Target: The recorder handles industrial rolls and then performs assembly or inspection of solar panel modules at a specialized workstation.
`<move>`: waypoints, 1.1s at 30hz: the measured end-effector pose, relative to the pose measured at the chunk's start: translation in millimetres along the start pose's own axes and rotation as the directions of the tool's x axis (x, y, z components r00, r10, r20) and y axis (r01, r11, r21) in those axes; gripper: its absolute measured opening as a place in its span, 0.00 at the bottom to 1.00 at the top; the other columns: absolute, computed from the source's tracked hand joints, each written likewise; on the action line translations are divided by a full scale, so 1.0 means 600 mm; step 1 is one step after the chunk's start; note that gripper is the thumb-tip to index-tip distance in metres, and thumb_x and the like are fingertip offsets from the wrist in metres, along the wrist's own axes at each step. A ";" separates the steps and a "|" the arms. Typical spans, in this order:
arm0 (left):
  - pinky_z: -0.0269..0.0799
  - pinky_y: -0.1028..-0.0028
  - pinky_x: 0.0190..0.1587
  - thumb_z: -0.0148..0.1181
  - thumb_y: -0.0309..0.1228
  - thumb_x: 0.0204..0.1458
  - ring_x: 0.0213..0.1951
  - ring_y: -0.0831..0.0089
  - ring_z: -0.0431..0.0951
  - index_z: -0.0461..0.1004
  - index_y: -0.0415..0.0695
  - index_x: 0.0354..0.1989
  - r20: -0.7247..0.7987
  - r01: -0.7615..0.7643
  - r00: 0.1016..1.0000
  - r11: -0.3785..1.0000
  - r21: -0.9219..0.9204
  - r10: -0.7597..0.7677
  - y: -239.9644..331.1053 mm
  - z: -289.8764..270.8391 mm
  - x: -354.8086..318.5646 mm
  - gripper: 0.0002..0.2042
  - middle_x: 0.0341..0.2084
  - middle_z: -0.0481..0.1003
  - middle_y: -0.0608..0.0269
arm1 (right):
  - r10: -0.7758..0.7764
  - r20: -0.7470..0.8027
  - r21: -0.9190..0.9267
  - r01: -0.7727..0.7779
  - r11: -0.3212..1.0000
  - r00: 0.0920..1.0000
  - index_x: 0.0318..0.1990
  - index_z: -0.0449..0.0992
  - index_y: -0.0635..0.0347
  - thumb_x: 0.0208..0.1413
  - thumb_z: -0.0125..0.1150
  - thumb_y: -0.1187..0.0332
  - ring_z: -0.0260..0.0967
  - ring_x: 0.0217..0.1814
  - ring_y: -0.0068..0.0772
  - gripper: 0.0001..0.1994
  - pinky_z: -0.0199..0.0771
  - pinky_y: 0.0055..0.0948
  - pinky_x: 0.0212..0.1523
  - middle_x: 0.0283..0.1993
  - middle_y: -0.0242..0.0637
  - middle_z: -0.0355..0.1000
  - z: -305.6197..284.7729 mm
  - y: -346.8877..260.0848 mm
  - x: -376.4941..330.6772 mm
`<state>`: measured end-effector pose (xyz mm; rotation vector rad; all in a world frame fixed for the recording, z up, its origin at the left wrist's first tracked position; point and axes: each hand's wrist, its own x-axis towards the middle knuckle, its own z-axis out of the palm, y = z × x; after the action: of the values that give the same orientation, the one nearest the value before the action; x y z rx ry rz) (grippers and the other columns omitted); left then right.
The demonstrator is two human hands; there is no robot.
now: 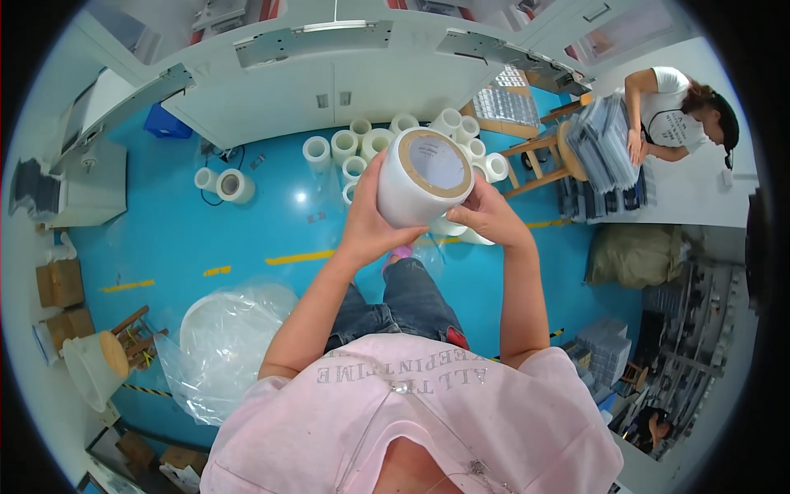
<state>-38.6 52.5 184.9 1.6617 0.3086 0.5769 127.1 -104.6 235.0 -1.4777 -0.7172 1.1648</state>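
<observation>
gripping what, and where?
– a white roll [403, 198], clasped in front between left hand [369, 221] and right hand [496, 217].
– its long axis?
– pointing upward, cored end on top; both hands touch it, neither nearer.

A pink lettered shirt [288, 420] tops dark blue jeans [418, 298], with a necklace [476, 468].
</observation>
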 end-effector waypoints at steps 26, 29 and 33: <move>0.66 0.58 0.58 0.81 0.34 0.30 0.58 0.55 0.65 0.49 0.36 0.63 -0.370 0.235 0.874 0.940 -0.247 -0.315 -0.069 0.053 -0.054 0.53 0.56 0.60 0.46 | -0.373 -0.512 -0.482 0.101 0.870 0.774 0.44 0.79 0.67 0.51 0.69 0.71 0.78 0.40 0.23 0.14 0.79 0.21 0.41 0.39 0.38 0.79 0.122 0.014 0.046; 0.58 0.56 0.61 0.80 0.34 0.29 0.61 0.50 0.58 0.47 0.36 0.65 -0.479 0.143 0.873 0.987 0.072 -0.091 -0.056 0.060 -0.053 0.55 0.58 0.55 0.44 | -0.410 -0.552 -0.471 0.135 0.872 0.726 0.44 0.79 0.67 0.52 0.68 0.72 0.78 0.39 0.23 0.12 0.79 0.21 0.40 0.38 0.38 0.79 0.130 -0.006 0.040; 0.55 0.55 0.62 0.80 0.32 0.29 0.60 0.46 0.56 0.47 0.36 0.66 -0.528 0.071 0.845 0.959 0.275 0.089 -0.041 0.059 -0.050 0.55 0.57 0.55 0.43 | -0.498 -0.506 -0.660 0.055 0.749 0.704 0.42 0.79 0.70 0.53 0.66 0.73 0.78 0.36 0.22 0.11 0.77 0.20 0.38 0.35 0.38 0.79 0.135 -0.019 0.033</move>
<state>-41.8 11.5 151.8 1.7497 0.8275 1.0483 60.3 -54.5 244.2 -2.0516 -0.8091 0.0652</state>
